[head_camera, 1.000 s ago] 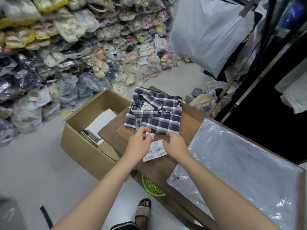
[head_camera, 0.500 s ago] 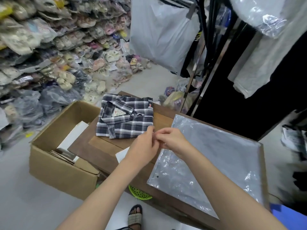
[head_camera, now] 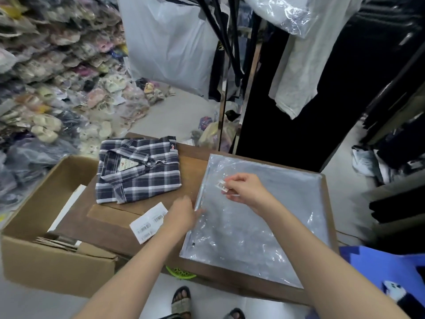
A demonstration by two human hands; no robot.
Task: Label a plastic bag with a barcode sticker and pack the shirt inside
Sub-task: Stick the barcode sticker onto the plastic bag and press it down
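While flat on the bag [head_camera: 264, 226], left fingers [head_camera: 199, 211]; right fingers [head_camera: 226, 179] pinching sticker [head_camera: 221, 185], long axis slanted

This is a clothing and footwear stockroom used for packing orders. Far left, a tall heap of shoes sealed in clear plastic bags [head_camera: 53, 72] rises from the grey floor. Far right, dark and white garments hang on a black metal rack [head_camera: 232, 35], some under plastic covers. In the near middle, a low brown wooden table [head_camera: 115, 226] serves as the packing surface, with an open brown cardboard box [head_camera: 46, 268] just beside it on the left.
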